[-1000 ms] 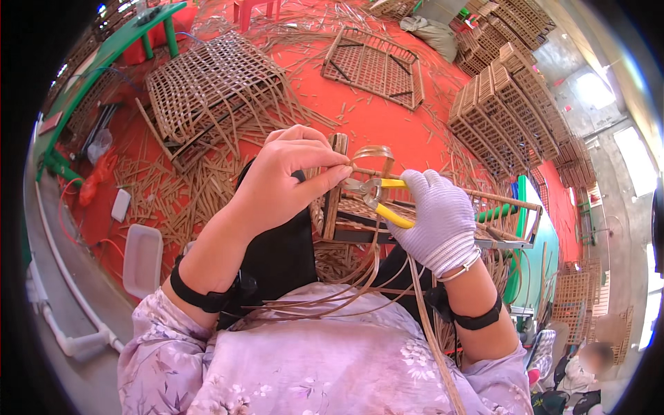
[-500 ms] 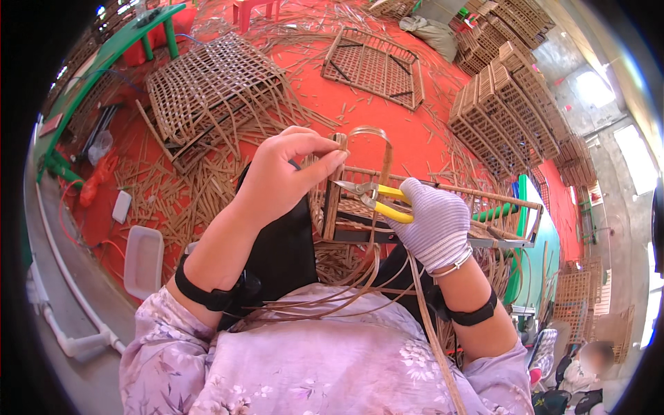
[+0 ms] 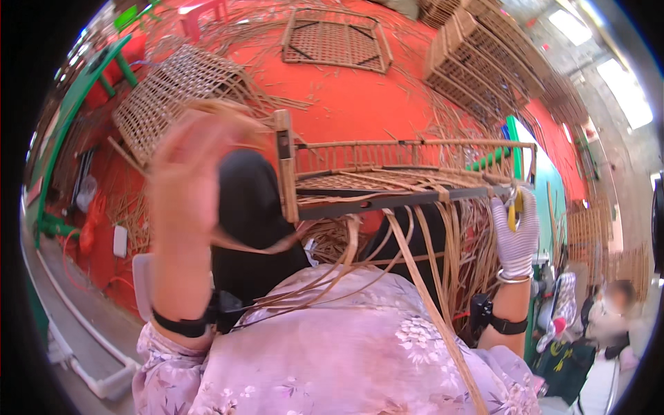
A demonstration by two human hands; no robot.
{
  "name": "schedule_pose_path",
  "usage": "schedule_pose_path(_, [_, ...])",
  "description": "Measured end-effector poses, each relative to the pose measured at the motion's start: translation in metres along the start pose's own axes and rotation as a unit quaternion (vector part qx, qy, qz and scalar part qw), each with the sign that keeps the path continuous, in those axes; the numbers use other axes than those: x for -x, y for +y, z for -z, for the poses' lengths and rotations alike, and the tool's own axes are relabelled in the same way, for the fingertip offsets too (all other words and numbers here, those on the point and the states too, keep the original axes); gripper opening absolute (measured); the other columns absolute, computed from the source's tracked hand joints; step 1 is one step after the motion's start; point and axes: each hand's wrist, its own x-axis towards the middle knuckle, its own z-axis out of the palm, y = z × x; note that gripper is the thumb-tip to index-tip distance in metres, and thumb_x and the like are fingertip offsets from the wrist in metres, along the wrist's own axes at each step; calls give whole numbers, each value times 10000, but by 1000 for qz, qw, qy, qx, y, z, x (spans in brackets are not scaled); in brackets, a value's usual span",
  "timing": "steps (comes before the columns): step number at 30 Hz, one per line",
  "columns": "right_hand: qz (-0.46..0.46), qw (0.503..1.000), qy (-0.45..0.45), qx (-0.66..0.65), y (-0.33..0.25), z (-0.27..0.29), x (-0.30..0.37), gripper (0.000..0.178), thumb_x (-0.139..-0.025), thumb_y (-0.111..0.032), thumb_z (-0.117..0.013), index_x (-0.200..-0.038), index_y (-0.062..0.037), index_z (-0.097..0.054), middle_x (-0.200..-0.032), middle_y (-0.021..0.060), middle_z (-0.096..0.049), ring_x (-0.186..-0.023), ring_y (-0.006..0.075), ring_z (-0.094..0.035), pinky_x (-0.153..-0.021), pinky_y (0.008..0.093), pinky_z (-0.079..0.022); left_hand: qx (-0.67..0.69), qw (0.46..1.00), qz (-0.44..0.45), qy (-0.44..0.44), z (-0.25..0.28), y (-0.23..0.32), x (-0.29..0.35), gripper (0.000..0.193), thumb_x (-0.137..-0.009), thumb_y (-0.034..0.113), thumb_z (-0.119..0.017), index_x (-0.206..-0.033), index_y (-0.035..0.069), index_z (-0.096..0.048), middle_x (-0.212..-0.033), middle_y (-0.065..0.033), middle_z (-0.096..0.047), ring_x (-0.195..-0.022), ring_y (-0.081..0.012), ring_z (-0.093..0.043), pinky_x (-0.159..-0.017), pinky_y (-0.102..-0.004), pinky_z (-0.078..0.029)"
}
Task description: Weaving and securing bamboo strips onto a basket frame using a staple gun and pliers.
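Observation:
A woven rattan-like basket panel with slatted sides and a dark metal edge (image 3: 366, 205) rests across my knees. My right hand (image 3: 517, 238), in a striped glove, is closed around yellow-handled cutters (image 3: 513, 211) at the panel's right corner, and seems to touch that corner. The cutters' blades are hard to make out there. My bare left hand (image 3: 197, 145) is off to the left of the panel, smeared by motion, so its fingers do not show. A blurred strip (image 3: 266, 245) arcs from beside my left forearm toward my lap. Several long flat strips (image 3: 422, 266) hang from the panel's near edge over my lap.
On the red floor stand a half-woven basket (image 3: 176, 90) at far left and a flat woven panel (image 3: 335, 43) ahead. Stacked baskets (image 3: 477, 59) rise at far right. Green benches (image 3: 76, 114) flank both sides. Another person (image 3: 609, 311) sits at lower right.
My left hand has let go of the panel's left corner post and swung left. My right hand has carried the cutters right, to the panel's other corner. The panel sits more level; the view has shifted.

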Motion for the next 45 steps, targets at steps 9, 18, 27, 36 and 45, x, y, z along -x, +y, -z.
schedule_pose_path(9, [-129, 988, 74, 34, 93, 53, 31, 382, -851, -268, -762, -1098, -25, -600, -906, 101, -623, -810, 196, -587, -782, 335, -485, 243, 887, 299, 255, 336, -252, -31, 249, -966, 167, -567, -1208, 107, -567, -1139, -46, -661, -978, -178, -628, -888, -369, -542])
schedule_pose_path(18, [-444, 862, 163, 182, 247, 134, 111, 664, -759, -508, -739, -1176, -3, -631, -1096, 218, -688, -1064, 335, -653, -919, 394, -475, -24, 792, 574, 207, 377, -239, 143, 271, -887, 213, -688, -1126, 91, -648, -1018, -28, -627, -971, -193, -613, -772, -314, -527])
schedule_pose_path(27, [-556, 773, 55, 301, 335, 180, 227, 900, -708, -701, -684, -1302, -33, -583, -1198, 236, -655, -1117, 399, -620, -962, 467, -458, -82, 816, 513, 252, 327, -181, 93, 309, -939, 233, -644, -1196, 61, -626, -1034, -14, -651, -885, -160, -607, -691, -261, -493])
schedule_pose_path(36, [-493, 787, 121, 350, 279, 157, 201, 826, -750, -635, -701, -1314, -41, -586, -1360, 210, -562, -1231, 359, -554, -1009, 434, -444, -60, 921, 381, 48, 165, -81, 68, 209, -988, 220, -580, -1102, 52, -630, -813, 40, -534, -686, -57, -488, -596, -207, -406])
schedule_pose_path(45, [-278, 933, 217, 64, 282, 120, 120, 733, -821, -445, -771, -1288, 73, -543, -1240, 192, -619, -1141, 267, -605, -1000, 349, -451, -65, 928, 348, -116, 106, 3, 54, 149, -1006, 196, -534, -978, 55, -576, -602, -17, -557, -399, -67, -422, -402, -192, -353])
